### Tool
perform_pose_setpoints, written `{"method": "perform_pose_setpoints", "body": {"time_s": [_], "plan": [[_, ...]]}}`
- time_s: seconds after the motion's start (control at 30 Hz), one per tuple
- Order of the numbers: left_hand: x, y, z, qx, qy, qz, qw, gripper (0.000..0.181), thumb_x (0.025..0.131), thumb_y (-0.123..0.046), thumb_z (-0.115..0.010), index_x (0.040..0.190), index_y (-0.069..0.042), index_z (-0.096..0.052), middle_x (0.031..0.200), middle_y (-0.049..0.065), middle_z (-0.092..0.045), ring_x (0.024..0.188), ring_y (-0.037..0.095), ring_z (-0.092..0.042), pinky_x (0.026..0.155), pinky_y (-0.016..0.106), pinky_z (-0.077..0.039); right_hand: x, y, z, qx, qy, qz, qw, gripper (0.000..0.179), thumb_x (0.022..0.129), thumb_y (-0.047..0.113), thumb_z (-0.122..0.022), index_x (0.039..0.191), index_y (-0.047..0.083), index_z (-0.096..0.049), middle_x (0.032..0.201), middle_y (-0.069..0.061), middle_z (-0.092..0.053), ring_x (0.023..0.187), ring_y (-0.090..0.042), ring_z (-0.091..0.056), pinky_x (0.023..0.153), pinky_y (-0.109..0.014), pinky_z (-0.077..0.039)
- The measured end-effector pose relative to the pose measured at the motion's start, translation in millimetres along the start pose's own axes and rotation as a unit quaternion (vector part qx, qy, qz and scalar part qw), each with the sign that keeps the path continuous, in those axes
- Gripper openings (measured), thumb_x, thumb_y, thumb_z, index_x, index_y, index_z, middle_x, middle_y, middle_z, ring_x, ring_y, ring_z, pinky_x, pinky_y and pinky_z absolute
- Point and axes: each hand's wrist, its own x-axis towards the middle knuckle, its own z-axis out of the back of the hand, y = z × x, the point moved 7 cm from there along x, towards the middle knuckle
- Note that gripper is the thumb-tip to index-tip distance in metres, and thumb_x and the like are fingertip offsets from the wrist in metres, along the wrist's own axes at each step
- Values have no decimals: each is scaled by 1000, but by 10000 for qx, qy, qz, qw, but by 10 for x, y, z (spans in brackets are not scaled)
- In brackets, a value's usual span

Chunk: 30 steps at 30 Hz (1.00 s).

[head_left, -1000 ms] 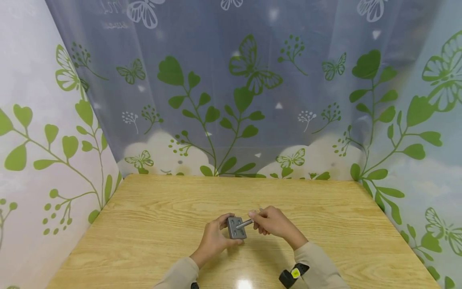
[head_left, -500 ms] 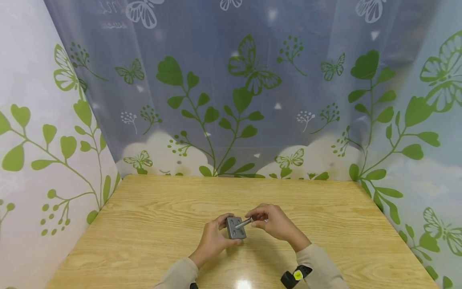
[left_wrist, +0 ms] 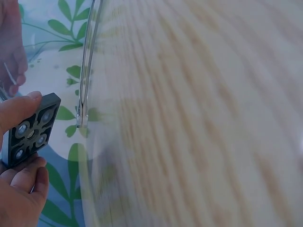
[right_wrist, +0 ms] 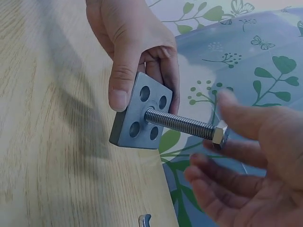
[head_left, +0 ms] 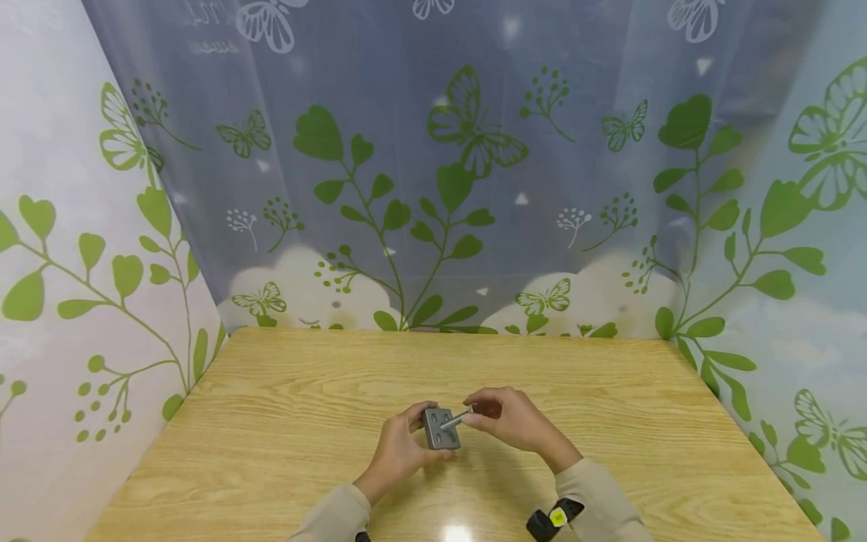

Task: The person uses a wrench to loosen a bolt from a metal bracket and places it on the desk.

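A grey square plate (head_left: 436,438) with a round hole near each corner is gripped by its edges in my left hand (head_left: 400,452). The right wrist view shows the left thumb (right_wrist: 120,87) along one edge of the plate. From the plate's middle a long threaded hex bolt (right_wrist: 182,124) sticks out toward my right hand (head_left: 516,421). The fingers of that hand are spread around the hex head (right_wrist: 219,135), the blurred thumb standing off above it and the index finger right behind it. In the left wrist view the plate's underside (left_wrist: 32,134) shows recessed holes and ribs.
Both hands are over a wood-grain table (head_left: 305,391). Curtains (head_left: 379,150) printed with leaves and butterflies enclose it at the back and sides. A small shiny curved piece (right_wrist: 145,220) appears at the bottom of the right wrist view. A black device (head_left: 555,519) is strapped to the right wrist.
A second ago my right fingers closed over the bolt's outer end; they have since opened and its hex head shows between them. The left hand and plate have barely moved.
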Motion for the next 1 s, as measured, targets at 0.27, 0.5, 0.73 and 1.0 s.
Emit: {"method": "perform_pose_setpoints", "body": {"time_s": [0.27,0.5,0.73,1.0], "plan": [[2,-3,2,26,-49,-15,10000,73,62,-3,-88,127,6,-55,121,19,-64,110,31,-64,95,37,-51,-15,-29,0,126,-238,-526,9983,43,99,39,-51,77,7,-70,65,-3,-63,60,-23,-60,54,-28,-49],[5,-4,-1,40,-39,-64,10000,73,62,-3,-88,127,6,-54,121,20,-64,110,31,-63,94,36,-52,-7,30,11,-96,-125,-201,9997,22,94,27,-62,91,8,-70,75,-1,-65,67,-18,-60,56,-26,-49],[2,5,-14,42,-58,-35,10000,75,61,-4,-89,126,6,-54,121,20,-64,109,32,-64,95,36,-51,-5,76,48,-91,-13,322,9994,19,85,4,-70,103,10,-73,90,1,-66,80,-11,-58,71,-25,-52],[17,-4,-15,23,-9,87,10000,74,62,-4,-88,128,4,-54,123,20,-63,110,31,-63,96,39,-50,4,91,73,-144,-24,379,9992,20,84,3,-71,104,10,-73,89,2,-65,77,-9,-55,69,-24,-51]]}}
